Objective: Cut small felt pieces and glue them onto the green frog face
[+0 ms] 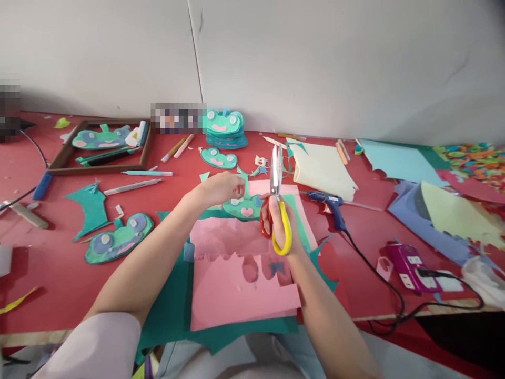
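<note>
Scissors with one red and one yellow handle (282, 231) are in my right hand (278, 221), their blades pointing up and away from me. My left hand (229, 188) has its fingers curled together above the edge of a green frog-like face piece (247, 206); what they hold, if anything, is hidden. That piece has a pink heart-shaped patch and lies just beyond a cut pink sheet (236, 300). Under the pink sheet spreads dark green felt (169, 310). Another green face piece (118, 239) rests to the left of my left forearm.
A stack of green faces (224, 129) stands near the wall, beside a brown frame (59, 163) holding pens. At the right are a blue glue gun (333, 210), a purple power socket (414, 268) with black cable, and coloured sheets (402, 158).
</note>
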